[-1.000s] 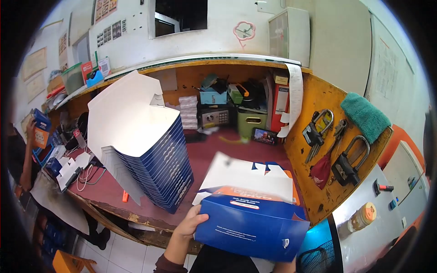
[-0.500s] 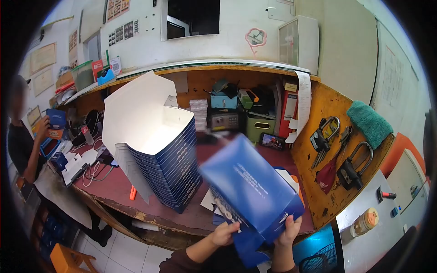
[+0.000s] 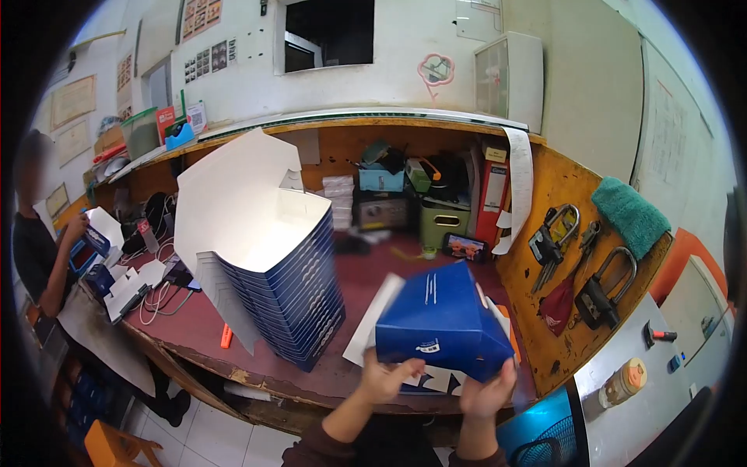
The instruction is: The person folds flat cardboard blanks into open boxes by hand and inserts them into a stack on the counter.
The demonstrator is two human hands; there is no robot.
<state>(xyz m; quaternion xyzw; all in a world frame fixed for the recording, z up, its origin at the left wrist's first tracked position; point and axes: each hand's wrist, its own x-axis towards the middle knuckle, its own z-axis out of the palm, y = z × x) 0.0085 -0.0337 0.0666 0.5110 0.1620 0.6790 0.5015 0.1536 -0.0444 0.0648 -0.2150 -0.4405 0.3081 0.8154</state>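
A blue cardboard box [image 3: 436, 311] with white print is tilted above the desk in front of me. My left hand [image 3: 385, 379] grips its lower left edge, thumb on the near side. My right hand [image 3: 490, 391], slightly blurred, is closed on its lower right corner. Beneath the box, white flat card pieces [image 3: 362, 331] partly show on the desk; the box hides the rest. To the left rises a tall stack of nested blue boxes [image 3: 299, 288], white inside, with the lids standing up; neither hand touches it.
A dark red desk [image 3: 233, 300] has a worn front edge. Padlocks [image 3: 599, 292] hang on the wooden side panel. A phone [image 3: 465, 247] leans near a green bin [image 3: 445, 222]. At the far left, another person [image 3: 43, 249] handles a blue and white box. A jar [image 3: 625, 381] stands right.
The box in my hands has turned and tipped, so another face with a small white logo points towards me. The other person's box now shows a white inside.
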